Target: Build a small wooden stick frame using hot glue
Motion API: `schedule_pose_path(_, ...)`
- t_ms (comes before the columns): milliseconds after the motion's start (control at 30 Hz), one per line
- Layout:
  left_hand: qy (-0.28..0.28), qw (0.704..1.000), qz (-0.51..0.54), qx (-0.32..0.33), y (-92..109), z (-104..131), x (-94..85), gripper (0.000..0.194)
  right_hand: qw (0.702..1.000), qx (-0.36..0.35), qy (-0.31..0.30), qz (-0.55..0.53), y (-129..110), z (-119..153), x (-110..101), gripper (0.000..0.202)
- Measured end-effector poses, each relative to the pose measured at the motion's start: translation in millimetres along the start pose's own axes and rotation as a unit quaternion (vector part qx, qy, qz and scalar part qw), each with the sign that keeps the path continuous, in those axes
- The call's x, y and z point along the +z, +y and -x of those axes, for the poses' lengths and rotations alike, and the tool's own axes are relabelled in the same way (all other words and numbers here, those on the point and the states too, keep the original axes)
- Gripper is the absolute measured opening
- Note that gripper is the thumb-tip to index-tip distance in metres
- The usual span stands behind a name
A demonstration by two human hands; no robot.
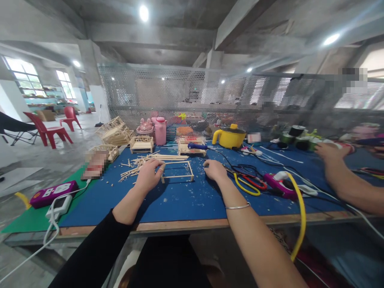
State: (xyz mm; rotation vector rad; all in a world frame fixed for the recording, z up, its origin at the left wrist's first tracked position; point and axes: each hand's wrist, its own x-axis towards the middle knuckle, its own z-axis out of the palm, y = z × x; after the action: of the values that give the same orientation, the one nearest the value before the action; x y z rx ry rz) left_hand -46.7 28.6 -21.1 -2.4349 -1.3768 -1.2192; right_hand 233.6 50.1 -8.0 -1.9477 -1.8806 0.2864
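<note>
My left hand (pixel 150 174) is closed at the left end of a small rectangular frame (pixel 192 174) made of thin wooden sticks, which stands on the blue mat. Behind and beside that hand lies a loose pile of wooden sticks (pixel 132 172). To the right of the frame, apart from it, my right hand (pixel 215 171) rests low over the mat with fingers bent together; whatever is under the fingertips is hidden. A blue-handled tool (pixel 197 147) with a cord lies across a finished-looking small wooden piece (pixel 183 149) behind the frame.
Yellow-handled scissors (pixel 247 187), cords and a purple power strip (pixel 280 186) lie right of my right hand. A yellow pot (pixel 232 137) and pink jug (pixel 160 132) stand behind. At left are a phone (pixel 95 165) and another purple strip (pixel 54 195). A co-worker's arm (pixel 342 180) reaches in at right.
</note>
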Motion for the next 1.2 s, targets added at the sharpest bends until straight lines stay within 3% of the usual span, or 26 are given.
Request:
schedule_pose_path(67, -0.024, 0.999, -0.002, 0.041, 12.6, 1.5, 2.6, 0.023, 0.998, -0.033, -0.016, -0.046, -4.8, 3.2, -3.6, 0.022)
schedule_pose_path(133, -0.053, 0.996, -0.01, 0.076, 25.3, 3.2, 8.1, 0.023, 0.991, -0.064, -0.07, -0.09, -10.6, 7.2, -5.5, 0.025)
schedule_pose_path(233, -0.08, 0.991, -0.035, 0.099, 38.3, 5.4, 18.2, 0.029, 0.974, -0.083, -0.164, -0.131, -16.2, 11.8, -4.8, 0.036)
schedule_pose_path(300, -0.093, 0.989, -0.052, 0.104, 41.1, 6.2, 23.3, 0.031, 0.967, -0.083, -0.195, -0.143, -16.9, 12.5, -3.3, 0.039)
schedule_pose_path(567, -0.125, 0.982, -0.094, 0.105, 34.9, 6.4, 29.7, 0.037, 0.958, -0.088, -0.211, -0.174, -16.7, 11.1, -2.6, 0.036)
schedule_pose_path(767, -0.127, 0.982, -0.101, 0.098, 34.7, 6.7, 32.2, 0.038, 0.938, -0.072, -0.274, -0.198, -18.3, 12.1, 4.4, 0.029)
schedule_pose_path(1200, -0.134, 0.984, -0.087, 0.084, 38.6, 6.1, 30.0, 0.038, 0.941, -0.077, -0.267, -0.195, -15.6, 7.0, 8.9, 0.017)
